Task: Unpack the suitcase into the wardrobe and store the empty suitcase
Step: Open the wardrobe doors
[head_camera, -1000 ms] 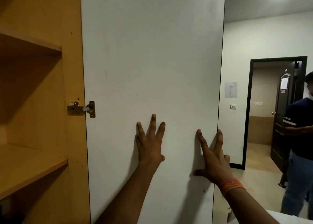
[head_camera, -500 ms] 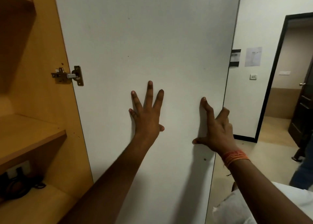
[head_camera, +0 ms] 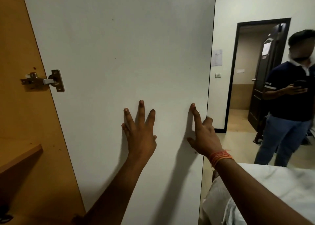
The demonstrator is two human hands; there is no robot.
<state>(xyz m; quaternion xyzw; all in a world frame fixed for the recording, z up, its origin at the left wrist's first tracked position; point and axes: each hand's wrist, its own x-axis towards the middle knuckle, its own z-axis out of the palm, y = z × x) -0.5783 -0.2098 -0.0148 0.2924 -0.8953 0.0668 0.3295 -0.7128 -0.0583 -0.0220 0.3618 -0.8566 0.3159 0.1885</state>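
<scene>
Suitcase not in view. The wardrobe [head_camera: 20,114] is at left with its white door [head_camera: 119,46] swung open. Left grip [head_camera: 141,136] lies flat on the door's inner face, fingers spread, holding nothing. Right grip [head_camera: 204,139] is at the door's free edge: index finger and thumb lie on the face and the other fingers hook round the edge.

The door looks like a stiff, smooth laminate panel, likely light on its hinge [head_camera: 46,81]. The flat face gives little purchase, so the free edge is the best place to hold it. Keep fingers off the hinge edge.

One wooden shelf [head_camera: 18,158] shows at lower left, and the corner of a bed [head_camera: 272,182] at lower right. A bystander [head_camera: 289,97] holds a phone [head_camera: 300,83].

No brand seen. The wall paper [head_camera: 217,58], the room-door sheet [head_camera: 265,48] and the sleeve marking are all too small to read.
</scene>
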